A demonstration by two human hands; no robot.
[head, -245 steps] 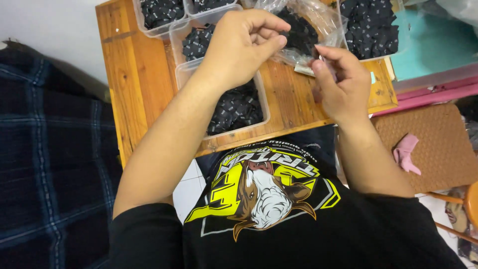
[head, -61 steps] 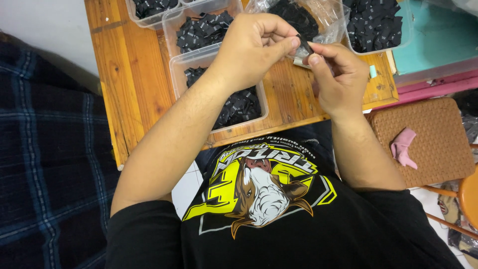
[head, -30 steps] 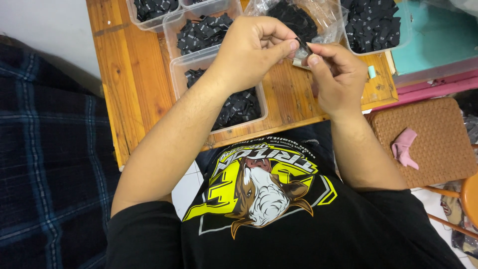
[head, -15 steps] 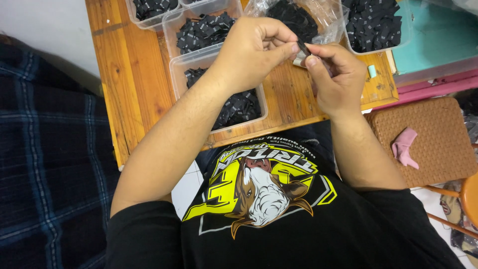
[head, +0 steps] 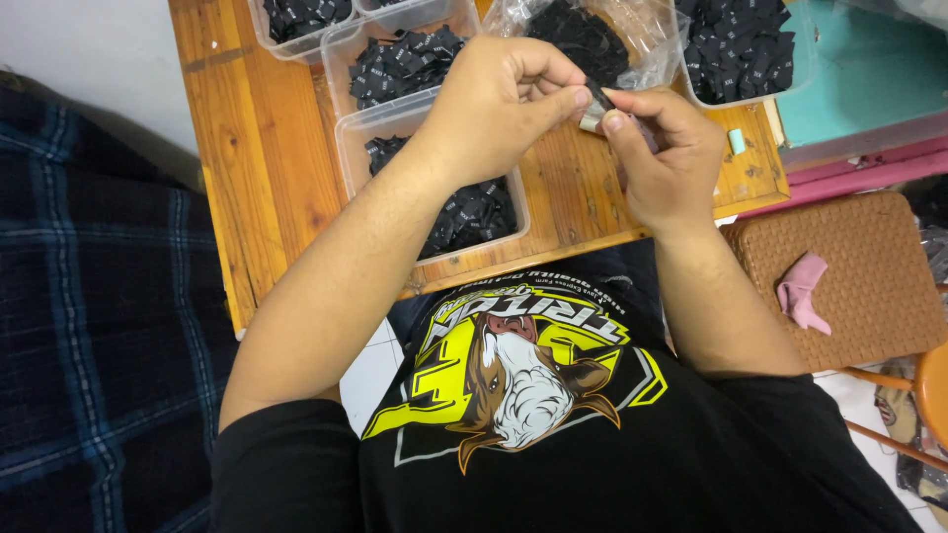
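My left hand [head: 504,104] and my right hand [head: 664,158] meet above a small wooden table [head: 267,178]. Together they pinch a small black and grey fabric label [head: 595,107] between the fingertips. Under my left forearm lies a clear plastic tub [head: 355,158] holding several black labels [head: 469,212]. A clear plastic bag [head: 632,39] with more black labels lies just beyond my hands.
More clear tubs of black labels [head: 400,64] stand at the table's far side, another tub [head: 741,44] at the far right. A teal box [head: 859,74] and a brown woven stool [head: 859,271] with a pink cloth [head: 802,291] sit at the right. Dark plaid fabric [head: 89,326] covers the left.
Both hands have stayed over the table, with only small finger movements on the label. Eight seconds ago the left hand reached further toward the plastic bag.
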